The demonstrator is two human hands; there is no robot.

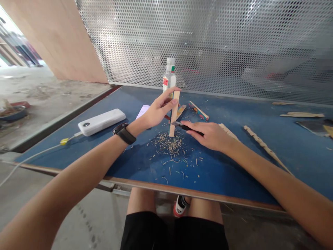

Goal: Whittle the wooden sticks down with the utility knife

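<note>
My left hand (161, 107) grips the upper part of a flat strip of wood (173, 119), held nearly upright with its lower end down at the table. In my right hand (208, 134) is a craft knife (185, 126) with a black handle, its blade against the strip's right edge, below my left fingers. Thin wood shavings (170, 144) are heaped and scattered around the strip's foot. Just behind lie a short strip with a coloured pattern (199, 111) and another piece partly hidden by the upright strip.
A clear bottle (170, 74) stands behind my left hand. To the left are a white power bank (102, 122) with a cable and a partly covered phone (142, 111). A carved stick (265, 147) and more wood pieces (301, 114) lie right on the blue table (125, 99). Perforated metal (208, 41) borders the back.
</note>
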